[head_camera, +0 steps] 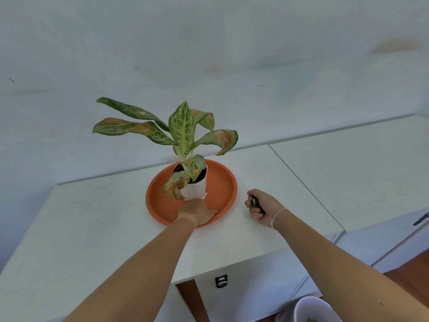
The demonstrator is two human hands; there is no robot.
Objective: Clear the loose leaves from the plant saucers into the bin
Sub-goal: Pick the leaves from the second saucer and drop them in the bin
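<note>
An orange round saucer sits on the white table top, with a white pot and its speckled green plant standing in it. My left hand reaches into the near side of the saucer, right at the foot of the pot, palm down; what its fingers hold is hidden. My right hand hovers to the right of the saucer, closed in a fist around a bunch of green loose leaves. A white bin stands on the floor at the bottom right, with a few leaves inside.
The white table runs along a pale wall. A second white surface adjoins it on the right. A dark handle shows at the far right edge. Wooden floor lies below on the right.
</note>
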